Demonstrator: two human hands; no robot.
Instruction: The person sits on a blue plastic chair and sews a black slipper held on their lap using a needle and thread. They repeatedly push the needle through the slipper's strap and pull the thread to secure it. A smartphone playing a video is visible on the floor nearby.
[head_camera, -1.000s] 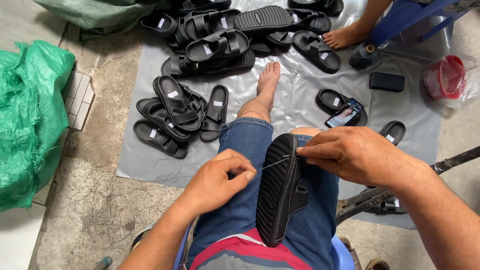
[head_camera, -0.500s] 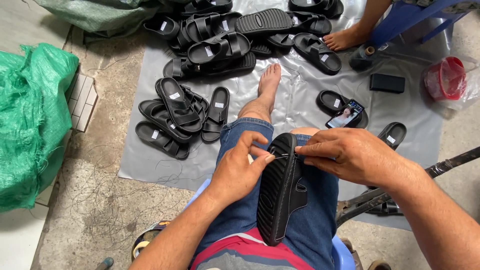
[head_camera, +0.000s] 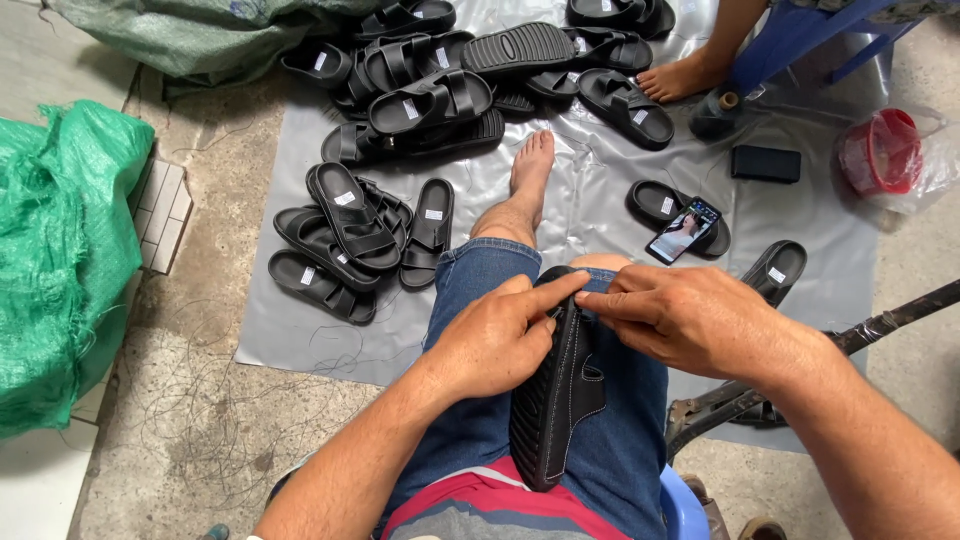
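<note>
A black sandal (head_camera: 556, 400) with white stitching lies lengthwise on my lap, sole side to the left. My left hand (head_camera: 500, 335) rests on its upper end, index finger stretched along the top edge. My right hand (head_camera: 690, 320) pinches the same end from the right, fingertips meeting the left index finger. A thin thread or needle between the fingers is too small to make out. Both hands touch the sandal over my blue denim shorts.
Several black sandals (head_camera: 350, 225) lie piled on a grey plastic sheet (head_camera: 590, 205). A green sack (head_camera: 60, 260) is at the left. A phone (head_camera: 683, 230) rests on a sandal. Another person's foot (head_camera: 685, 75) and a blue stool, a red container (head_camera: 880, 150) at right.
My left hand has moved right from beside the sandal up onto its top end, closing on my right hand. The stretched thread seen earlier is no longer visible.
</note>
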